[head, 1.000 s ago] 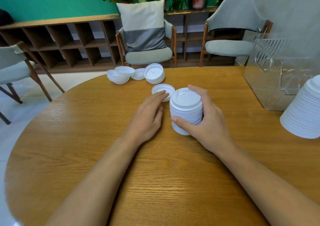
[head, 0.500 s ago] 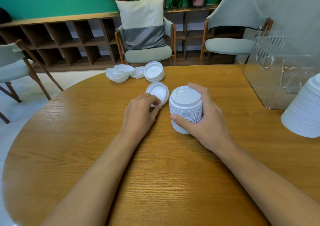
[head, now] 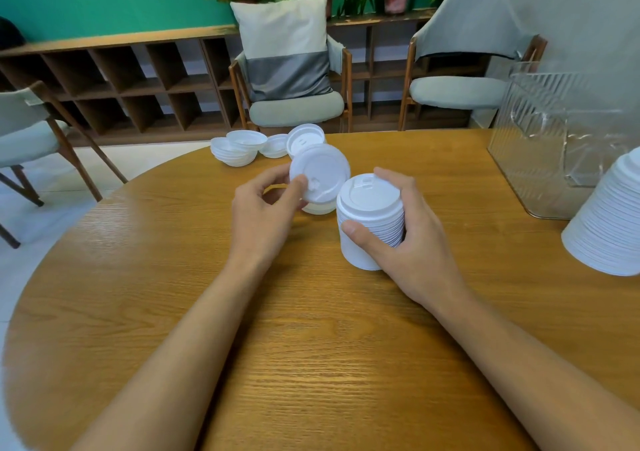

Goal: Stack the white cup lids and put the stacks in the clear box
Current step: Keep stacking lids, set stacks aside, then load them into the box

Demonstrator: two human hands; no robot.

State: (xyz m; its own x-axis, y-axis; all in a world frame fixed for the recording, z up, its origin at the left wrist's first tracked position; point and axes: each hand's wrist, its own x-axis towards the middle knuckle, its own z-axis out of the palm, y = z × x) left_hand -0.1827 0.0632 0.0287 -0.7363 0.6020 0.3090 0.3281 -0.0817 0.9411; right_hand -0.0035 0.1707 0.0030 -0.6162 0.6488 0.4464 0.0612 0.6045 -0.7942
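1. At the far edge of the table [head: 138, 277], left of centre, loose lids [head: 239, 151] lay in a small cluster, some nested, none yet gathered.
2. The left hand [head: 263, 215] gripped one lid [head: 320, 173] by its rim, with the thumb on the top face and the fingers curled behind. The lid was tilted and lifted off the table, just beside the top of the stack. A little white showed beneath it, and whether that was a second lid could not be told.
3. The stack [head: 370, 222] stood upright on the table, mid-frame, top sides up.
4. The right hand [head: 405, 239] was wrapped round the stack, thumb on the near side and fingers round the far side, steadying it.
5. The box [head: 554, 139] stood at the far right, well apart from the stack. No lids showed inside it.
6. A tall stack [head: 609, 222] stood at the right edge, near the box but outside it.
7. The step in hand looked to be stacking, not boxing. The next move likely called for levelling the held lid, centring it over the stack and pressing it down until it nested, while the right hand kept the stack from tipping.
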